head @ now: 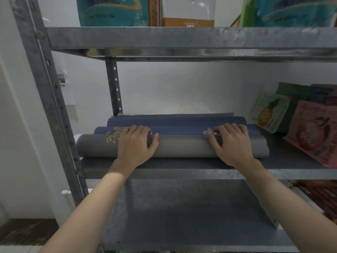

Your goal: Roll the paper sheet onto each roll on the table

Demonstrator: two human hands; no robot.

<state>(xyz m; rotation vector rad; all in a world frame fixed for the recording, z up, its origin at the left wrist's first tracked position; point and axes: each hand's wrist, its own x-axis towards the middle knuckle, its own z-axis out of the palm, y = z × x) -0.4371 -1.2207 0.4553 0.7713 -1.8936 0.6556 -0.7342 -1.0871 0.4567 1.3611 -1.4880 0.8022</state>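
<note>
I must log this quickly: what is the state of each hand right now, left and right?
Left hand: grips the grey roll, fingers curled over its top.
Right hand: grips the same roll, fingers curled over its top.

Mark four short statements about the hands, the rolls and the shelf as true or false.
1. The left hand and right hand both hold the grey roll. True.
2. The grey roll lies on the topmost shelf. False: it lies on the middle shelf, under the top one.
3. Blue rolls with gold ornament lie behind the grey roll. True.
4. The pineapple packet stands left of the rolls. False: the pineapple packet stands to their right.
</note>
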